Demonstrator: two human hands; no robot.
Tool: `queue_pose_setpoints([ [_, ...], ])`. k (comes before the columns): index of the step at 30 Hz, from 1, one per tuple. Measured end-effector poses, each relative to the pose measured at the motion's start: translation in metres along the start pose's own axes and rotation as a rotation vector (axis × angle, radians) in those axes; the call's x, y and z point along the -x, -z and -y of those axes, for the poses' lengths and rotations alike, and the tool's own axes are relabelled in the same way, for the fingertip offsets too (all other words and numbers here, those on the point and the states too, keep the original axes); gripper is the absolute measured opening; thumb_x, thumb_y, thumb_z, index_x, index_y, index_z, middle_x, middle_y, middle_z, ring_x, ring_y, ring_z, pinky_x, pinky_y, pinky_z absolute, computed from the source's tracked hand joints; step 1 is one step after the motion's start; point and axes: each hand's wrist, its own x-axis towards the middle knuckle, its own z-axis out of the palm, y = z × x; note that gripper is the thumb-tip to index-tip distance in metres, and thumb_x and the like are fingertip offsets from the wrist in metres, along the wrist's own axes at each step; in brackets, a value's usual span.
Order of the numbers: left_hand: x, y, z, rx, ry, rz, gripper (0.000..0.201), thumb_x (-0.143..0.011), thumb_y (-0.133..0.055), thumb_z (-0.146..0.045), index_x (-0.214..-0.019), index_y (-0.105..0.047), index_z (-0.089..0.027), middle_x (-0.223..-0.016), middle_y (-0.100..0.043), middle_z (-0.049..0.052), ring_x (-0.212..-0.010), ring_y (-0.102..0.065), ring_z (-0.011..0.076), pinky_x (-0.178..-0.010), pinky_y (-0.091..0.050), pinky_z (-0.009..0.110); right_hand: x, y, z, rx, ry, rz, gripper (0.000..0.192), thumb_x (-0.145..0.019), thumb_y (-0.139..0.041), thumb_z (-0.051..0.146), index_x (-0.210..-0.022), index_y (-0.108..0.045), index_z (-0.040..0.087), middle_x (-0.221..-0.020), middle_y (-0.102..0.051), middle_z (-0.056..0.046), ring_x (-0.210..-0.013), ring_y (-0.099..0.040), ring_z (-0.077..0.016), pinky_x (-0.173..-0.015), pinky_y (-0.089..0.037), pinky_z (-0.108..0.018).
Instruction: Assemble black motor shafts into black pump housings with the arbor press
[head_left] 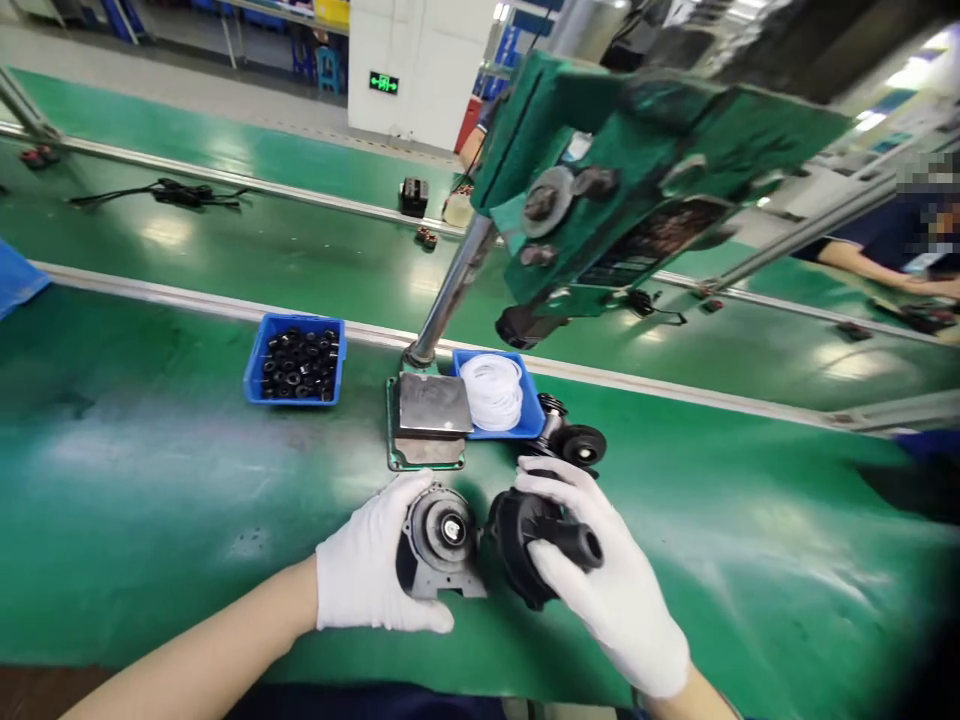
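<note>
You are bringing two pump halves together above the tabletop (150, 480).
Left hand (367, 565) grasps the impeller housing (441, 540), right hand (600, 570) the black cover (525, 535); align them squarely before mating.

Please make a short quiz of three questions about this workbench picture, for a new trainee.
1. True or false: both hands wear white gloves.
2. Which bin holds the white rings? A) the bin beside the metal plate B) the far-left bin
3. Fill in: the right hand grips a black ____ with a spout.

Key:
1. True; the left hand holds the grey part.
2. A
3. housing
</note>
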Motion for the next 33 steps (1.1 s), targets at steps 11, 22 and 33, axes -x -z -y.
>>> queue_pose_setpoints([
  [11,-0.007,-0.001,-0.003,0.07,-0.051,-0.036,0.108,-0.044,-0.089,-0.035,-0.138,-0.038,-0.021,-0.134,-0.053,0.012,-0.12,-0.054,0.0347,-0.106,-0.044,0.05,-0.027,-0.037,0.036,0.178,0.161,0.157,0.045,-0.07,-0.072,0.03,-0.112,-0.059,0.022,-0.121,-0.052,-0.014,-0.11,-0.057,-0.0317,-0.09,-0.053,-0.052],
  [22,-0.004,-0.011,0.008,0.072,-0.045,-0.054,0.129,-0.043,-0.088,-0.038,-0.147,-0.015,-0.019,-0.146,-0.041,0.019,-0.132,-0.045,0.0396,-0.112,-0.037,0.054,-0.021,-0.04,0.031,0.188,0.162,0.242,0.045,-0.077,-0.067,0.031,-0.119,-0.051,0.021,-0.128,-0.042,-0.016,-0.117,-0.053,-0.034,-0.091,-0.053,-0.056],
  [33,-0.01,-0.02,0.005,-0.044,-0.429,-0.217,0.092,-0.058,-0.068,-0.012,-0.141,-0.029,-0.025,-0.133,-0.046,0.012,-0.123,-0.053,0.0297,-0.103,-0.049,0.043,-0.02,-0.052,0.03,0.146,0.197,0.214,0.074,-0.079,-0.061,0.025,-0.145,-0.029,0.018,-0.132,-0.041,-0.019,-0.124,-0.052,-0.0323,-0.1,-0.049,-0.052],
])
